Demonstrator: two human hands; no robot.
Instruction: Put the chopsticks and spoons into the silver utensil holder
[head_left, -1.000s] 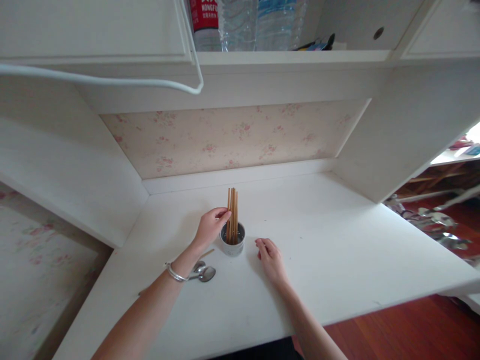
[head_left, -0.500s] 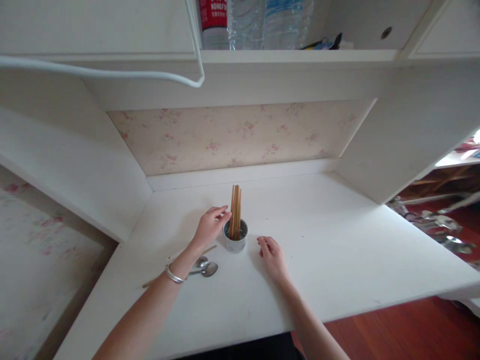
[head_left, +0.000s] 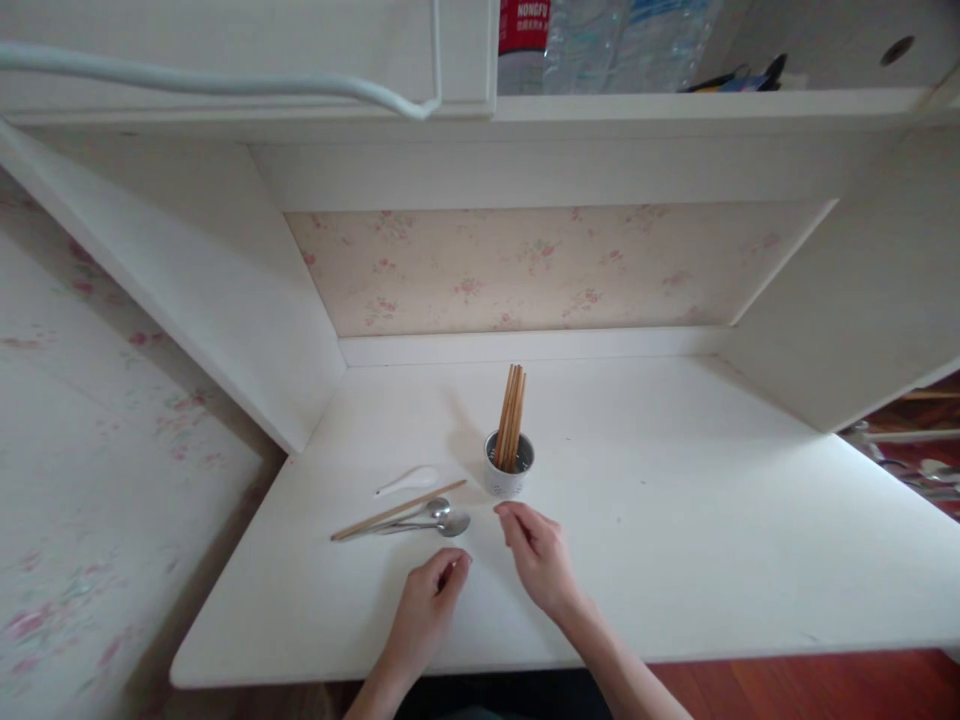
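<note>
A small metal holder (head_left: 508, 483) with a bundle of wooden chopsticks (head_left: 512, 415) leaning in it stands mid-desk. My right hand (head_left: 541, 555) is just in front of the holder, apart from it, fingers curled with nothing visible in them. Lower and to the left, my left hand (head_left: 429, 600) rests near the desk's front, loosely closed and holding nothing that I can see. Beyond it lie two overlapping metal spoons (head_left: 454, 523), a loose wooden chopstick (head_left: 401, 508) and, behind these, a white soup spoon (head_left: 414, 479).
The white desk (head_left: 675, 540) has side panels at left and right and a floral back wall (head_left: 555, 270). An overhead shelf (head_left: 675, 106) holds plastic bottles (head_left: 585, 45). A white cable (head_left: 300, 85) hangs across the upper left.
My left hand has drawn back from the chopsticks in the holder towards the desk's front edge, uncovering the white spoon and loose chopstick. The view has shifted left.
</note>
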